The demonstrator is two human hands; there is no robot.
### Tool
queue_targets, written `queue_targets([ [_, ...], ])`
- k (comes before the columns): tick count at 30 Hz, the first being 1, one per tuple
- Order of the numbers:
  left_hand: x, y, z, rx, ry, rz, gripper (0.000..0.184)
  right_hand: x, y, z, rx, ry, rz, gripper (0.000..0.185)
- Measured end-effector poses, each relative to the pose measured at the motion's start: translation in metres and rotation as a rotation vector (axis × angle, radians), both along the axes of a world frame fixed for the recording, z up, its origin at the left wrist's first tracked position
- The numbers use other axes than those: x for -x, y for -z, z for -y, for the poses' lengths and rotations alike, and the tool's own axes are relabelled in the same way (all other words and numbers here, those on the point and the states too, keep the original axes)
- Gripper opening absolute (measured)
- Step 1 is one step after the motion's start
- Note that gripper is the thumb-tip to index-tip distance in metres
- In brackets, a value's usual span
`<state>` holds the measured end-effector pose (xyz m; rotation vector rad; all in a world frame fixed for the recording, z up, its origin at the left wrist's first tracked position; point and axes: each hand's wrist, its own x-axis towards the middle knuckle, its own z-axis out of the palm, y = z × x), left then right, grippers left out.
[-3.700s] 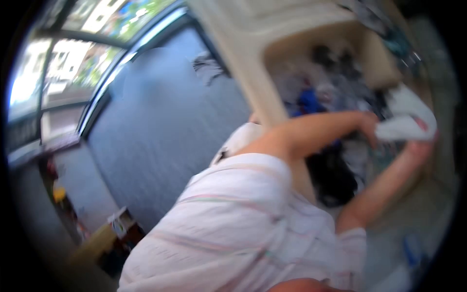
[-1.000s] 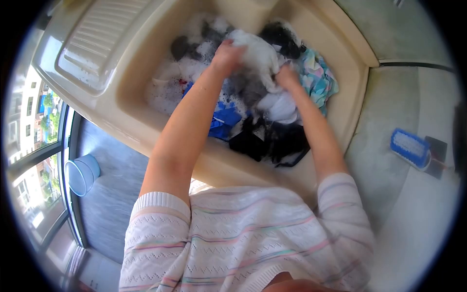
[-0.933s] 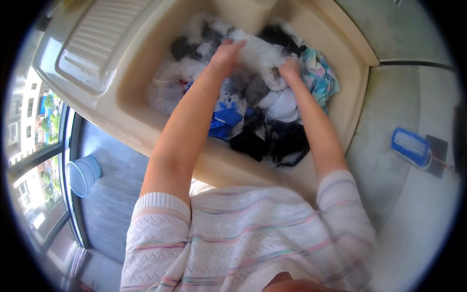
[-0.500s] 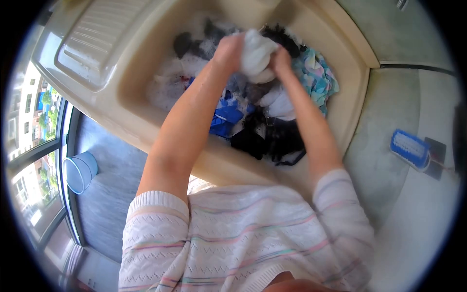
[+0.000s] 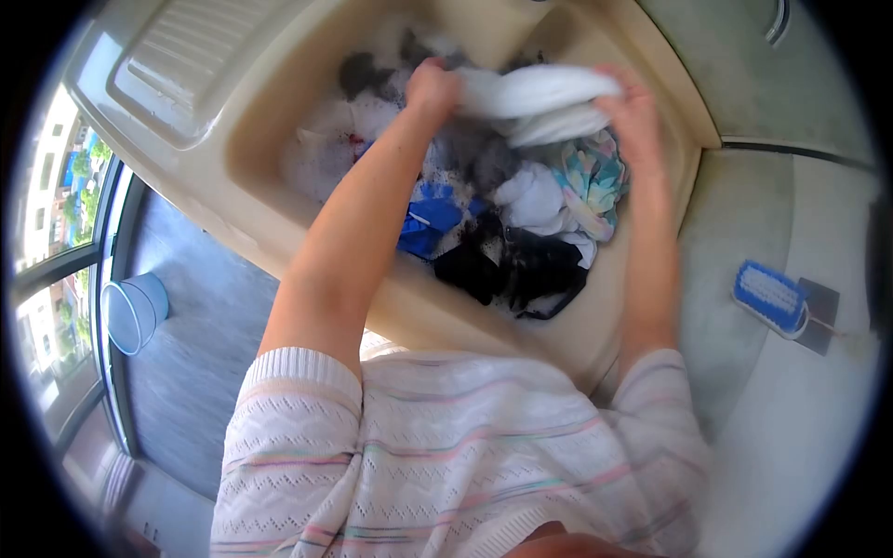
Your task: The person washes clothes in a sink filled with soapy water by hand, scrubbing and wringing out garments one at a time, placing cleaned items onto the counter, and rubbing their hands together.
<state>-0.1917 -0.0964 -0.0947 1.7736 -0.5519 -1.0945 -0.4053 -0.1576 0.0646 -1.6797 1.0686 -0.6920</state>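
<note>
A wet white garment (image 5: pixel 535 93), blurred by motion, is stretched sideways over the beige laundry sink (image 5: pixel 251 158). My left hand (image 5: pixel 434 88) is closed on one end of it. At the other end, my right hand (image 5: pixel 634 116) grips the cloth with bent fingers. Below the hands lie a turquoise patterned cloth (image 5: pixel 595 186), a smaller white cloth (image 5: pixel 533 198), a blue cloth (image 5: pixel 430 221) and black clothing (image 5: pixel 544 265). Suds and dark grey cloth (image 5: pixel 366 76) fill the far left of the basin.
A ribbed washboard (image 5: pixel 191 60) is moulded into the sink's left side. On the floor at left stands a light blue bucket (image 5: pixel 137 312), near the window (image 5: pixel 70 223). A blue-and-white brush (image 5: pixel 770 298) hangs on the right wall. A curved metal handle (image 5: pixel 779 20) is at top right.
The bunched white garment has been drawn out lengthwise. My right hand has moved right, away from my left, which stays near its place. The turquoise cloth shows a changed shape.
</note>
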Motion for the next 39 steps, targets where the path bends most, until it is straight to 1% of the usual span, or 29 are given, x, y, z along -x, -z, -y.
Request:
queue_targets([
  [2,0.003,-0.033,-0.009,-0.087,0.001,-0.079,0.044,-0.013,-0.055,-0.006,0.135,-0.085,0.141,0.045],
  [4,0.0,-0.031,-0.008,-0.066,0.005,-0.117,0.039,-0.03,-0.095,-0.022,0.254,-0.064,0.218,0.038],
  [5,-0.002,-0.031,-0.008,-0.056,0.002,-0.136,0.036,-0.036,-0.103,-0.026,0.311,-0.058,0.258,0.035],
  [7,-0.004,-0.034,-0.008,-0.059,0.035,-0.191,0.031,-0.031,-0.092,-0.018,0.278,-0.083,0.27,0.044],
  [8,-0.004,-0.036,-0.008,-0.061,0.052,-0.22,0.029,-0.028,-0.08,-0.013,0.261,-0.095,0.273,0.049],
  [10,-0.001,-0.04,-0.007,-0.051,0.073,-0.206,0.027,-0.026,-0.022,-0.013,0.315,-0.018,0.178,0.048],
  [11,0.0,-0.04,-0.007,-0.047,0.084,-0.197,0.026,-0.016,0.024,-0.004,0.329,-0.005,-0.071,0.051],
  [12,0.001,-0.035,-0.004,-0.026,0.104,-0.162,0.025,-0.005,0.074,0.003,0.287,0.028,-0.402,0.049],
  [13,0.001,-0.023,0.001,-0.006,0.126,-0.125,0.025,-0.001,0.114,-0.002,0.357,-0.063,-0.867,0.045],
  [14,0.001,-0.017,0.003,0.012,0.149,-0.086,0.024,0.013,0.162,-0.007,0.426,-0.061,-0.871,0.042],
  [15,0.0,-0.021,0.002,0.008,0.151,-0.09,0.024,0.009,0.175,-0.018,0.495,-0.055,-0.871,0.039],
  [17,0.0,-0.029,-0.003,0.002,0.158,-0.105,0.024,0.009,0.178,-0.005,0.409,-0.112,-0.935,0.036],
  [18,0.0,-0.031,-0.004,-0.013,0.164,-0.112,0.024,0.005,0.163,-0.001,0.368,-0.142,-0.973,0.035],
  [20,-0.001,-0.033,-0.002,-0.037,0.164,-0.132,0.023,0.002,0.104,0.019,0.25,-0.105,-0.471,0.034],
  [21,-0.001,-0.033,-0.002,-0.029,0.172,-0.139,0.023,-0.003,0.07,0.023,0.067,-0.04,-0.154,0.037],
  [22,0.0,-0.032,-0.002,-0.023,0.188,-0.144,0.023,-0.015,0.012,0.01,-0.021,-0.085,-0.043,0.037],
  [23,0.001,-0.032,-0.002,-0.016,0.208,-0.148,0.023,-0.021,-0.027,0.002,0.114,-0.135,-0.031,0.039],
  [25,0.004,-0.033,-0.003,0.001,0.181,-0.136,0.021,-0.022,-0.076,-0.004,0.262,-0.136,0.06,0.04],
  [27,0.005,-0.036,-0.005,0.003,0.182,-0.143,0.021,-0.012,-0.106,0.003,0.34,-0.129,0.095,0.042],
  [29,0.003,-0.042,-0.006,-0.009,0.213,-0.172,0.023,-0.008,-0.11,0.001,0.391,-0.124,0.121,0.044],
  [31,0.003,-0.041,-0.005,-0.019,0.204,-0.177,0.023,-0.015,-0.095,-0.01,0.417,-0.118,0.135,0.045],
  [33,0.004,-0.038,-0.002,-0.01,0.195,-0.179,0.023,-0.021,-0.044,-0.011,0.361,-0.127,0.13,0.043],
  [34,0.005,-0.036,-0.001,0.003,0.19,-0.176,0.023,-0.023,-0.005,-0.008,0.345,-0.073,0.059,0.044],
  [35,0.005,-0.034,-0.001,0.015,0.185,-0.173,0.023,-0.018,0.045,0.0,0.373,-0.093,-0.04,0.042],
  [36,0.005,-0.034,-0.001,0.014,0.187,-0.19,0.022,-0.017,0.088,-0.003,0.403,-0.05,-0.225,0.041],
  [37,0.006,-0.035,-0.001,0.014,0.188,-0.205,0.021,-0.014,0.125,-0.013,0.524,-0.047,-0.474,0.038],
  [38,0.006,-0.036,-0.002,0.013,0.189,-0.22,0.021,-0.007,0.151,-0.018,0.403,-0.077,-0.646,0.037],
  [39,0.006,-0.04,-0.004,0.02,0.202,-0.31,0.021,-0.01,0.15,-0.013,0.258,0.005,-0.529,0.037],
])
